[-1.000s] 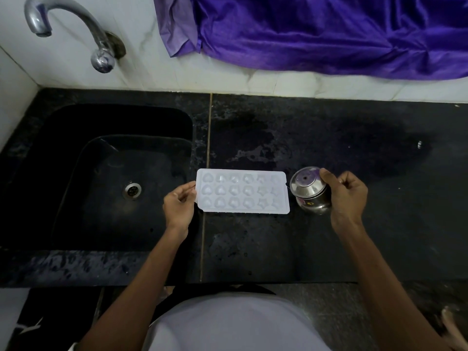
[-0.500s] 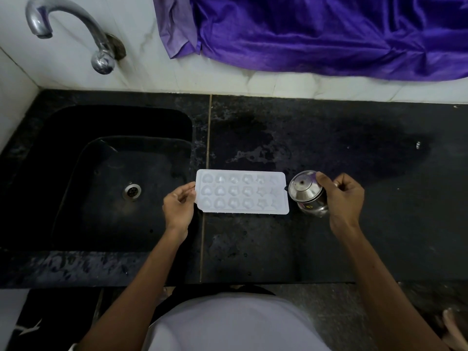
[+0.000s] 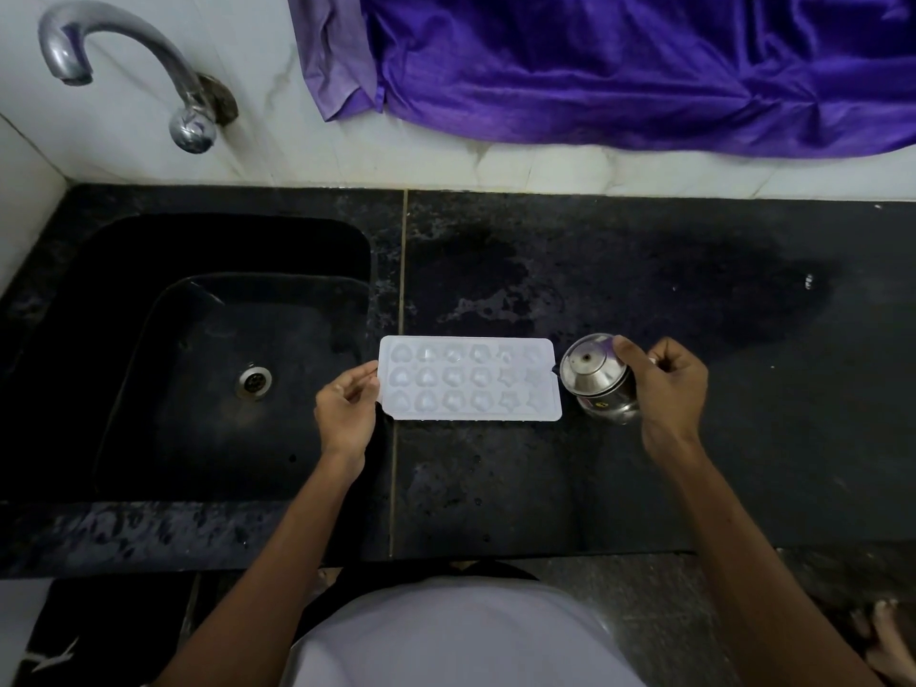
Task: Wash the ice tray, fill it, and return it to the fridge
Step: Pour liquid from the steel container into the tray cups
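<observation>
Two hands, one ice tray [image 3: 471, 379] and one steel pot [image 3: 597, 384] on a black desk [image 3: 545, 488].
The left hand [image 3: 347, 411] pinches the left end of the white tray, which lies flat with eighteen heart and star cells, contents unclear. The right hand [image 3: 666, 389] curls round the tilted pot just beside its right end. Beyond are one dark sink [image 3: 148, 300], one tap [image 3: 124, 62] and purple cloth [image 3: 644, 66] against the white wall.

Steel pot [image 3: 597, 384] tipped further toward ice tray [image 3: 471, 379], right hand [image 3: 669, 389] shifted slightly left
</observation>
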Motion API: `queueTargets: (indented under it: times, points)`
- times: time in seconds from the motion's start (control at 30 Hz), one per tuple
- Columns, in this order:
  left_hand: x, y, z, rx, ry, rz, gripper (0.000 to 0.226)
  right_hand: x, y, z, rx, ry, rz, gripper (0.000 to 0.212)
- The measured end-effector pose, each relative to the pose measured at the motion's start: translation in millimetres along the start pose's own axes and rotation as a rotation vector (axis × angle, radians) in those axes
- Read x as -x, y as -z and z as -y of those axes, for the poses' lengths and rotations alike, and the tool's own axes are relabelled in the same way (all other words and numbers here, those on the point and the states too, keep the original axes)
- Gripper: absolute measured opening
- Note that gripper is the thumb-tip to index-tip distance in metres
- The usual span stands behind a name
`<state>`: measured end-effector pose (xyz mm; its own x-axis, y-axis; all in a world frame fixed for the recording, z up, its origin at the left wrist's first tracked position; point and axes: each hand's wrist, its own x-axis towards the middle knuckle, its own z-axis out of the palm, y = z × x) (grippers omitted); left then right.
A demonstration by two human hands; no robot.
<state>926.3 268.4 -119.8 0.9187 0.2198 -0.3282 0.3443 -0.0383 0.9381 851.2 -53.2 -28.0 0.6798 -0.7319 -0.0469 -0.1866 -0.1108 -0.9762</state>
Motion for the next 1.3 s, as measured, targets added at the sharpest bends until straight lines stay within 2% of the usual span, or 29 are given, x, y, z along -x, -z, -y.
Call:
queueTargets:
  times: [0.4,1.3]
  points:
    - [3,0,-3,0.01,0.01,-0.001,0.021,8,-13,4,-0.081,-0.019,0.053,0.045]
    - [5,-1,-5,0.015,0.006,-0.009,0.02,6,-25,13,0.041,0.045,0.069,0.045]
